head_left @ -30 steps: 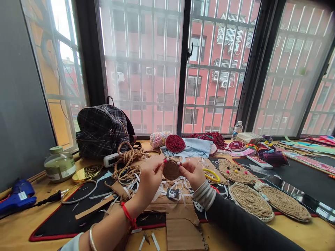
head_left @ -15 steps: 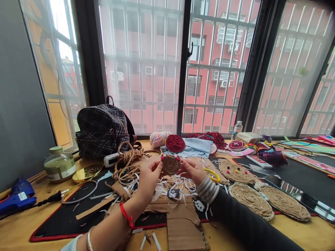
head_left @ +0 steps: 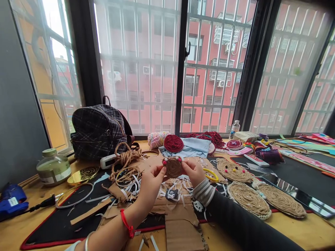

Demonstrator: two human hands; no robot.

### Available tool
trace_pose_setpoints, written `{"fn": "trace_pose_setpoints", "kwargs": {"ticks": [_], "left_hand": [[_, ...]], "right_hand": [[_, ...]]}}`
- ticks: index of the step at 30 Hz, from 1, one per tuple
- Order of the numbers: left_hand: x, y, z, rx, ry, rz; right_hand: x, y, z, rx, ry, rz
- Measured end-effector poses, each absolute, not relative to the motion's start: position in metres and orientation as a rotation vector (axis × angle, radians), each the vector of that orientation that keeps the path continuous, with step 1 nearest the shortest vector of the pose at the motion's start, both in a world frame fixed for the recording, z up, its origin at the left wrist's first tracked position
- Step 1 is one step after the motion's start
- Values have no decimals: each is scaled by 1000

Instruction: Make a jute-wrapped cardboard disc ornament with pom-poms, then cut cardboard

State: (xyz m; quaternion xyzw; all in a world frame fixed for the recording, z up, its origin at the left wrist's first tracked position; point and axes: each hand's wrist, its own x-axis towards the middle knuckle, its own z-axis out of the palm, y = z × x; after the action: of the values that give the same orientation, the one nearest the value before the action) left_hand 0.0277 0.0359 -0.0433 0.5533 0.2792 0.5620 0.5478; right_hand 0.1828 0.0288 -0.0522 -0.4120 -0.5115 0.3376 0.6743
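Between my two hands is a small round coil of brown twine [head_left: 173, 167], held upright with its spiral face toward me. Little pink and white pompoms [head_left: 165, 160] sit along its upper edge. My left hand [head_left: 155, 176] pinches the left edge between thumb and fingers. On the opposite edge, my right hand [head_left: 193, 171] grips it the same way, its fingertips partly behind the coil. Below the hands lie cardboard pieces [head_left: 180, 223], white paper strips and a small black-and-white patch [head_left: 172, 194].
Larger twine discs [head_left: 250, 198] lie to the right, beside a dark glossy panel [head_left: 298, 195]. Twine rope [head_left: 128, 157], a backpack [head_left: 98, 130], a jar [head_left: 53, 167] and a blue glue gun [head_left: 13, 200] are on the left. Red yarn [head_left: 173, 143] sits by the window.
The right hand's fingers now sit closer on the coil's edge, and the coil is turned slightly. The whole view has shifted a little, moving most things left.
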Motion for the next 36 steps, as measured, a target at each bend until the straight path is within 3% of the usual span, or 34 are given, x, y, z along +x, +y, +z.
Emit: {"fn": "trace_pose_setpoints", "kwargs": {"ticks": [4, 13, 29, 36], "left_hand": [[31, 34, -45, 1321, 650, 1351], [24, 35, -38, 1373, 655, 1308], [30, 33, -49, 1514, 734, 1338], [33, 27, -39, 1390, 715, 1312]], "right_hand": [[181, 26, -50, -939, -1129, 705], [194, 22, -33, -946, -1126, 1053], [183, 27, -47, -903, -996, 716], [178, 19, -38, -920, -972, 773]]}}
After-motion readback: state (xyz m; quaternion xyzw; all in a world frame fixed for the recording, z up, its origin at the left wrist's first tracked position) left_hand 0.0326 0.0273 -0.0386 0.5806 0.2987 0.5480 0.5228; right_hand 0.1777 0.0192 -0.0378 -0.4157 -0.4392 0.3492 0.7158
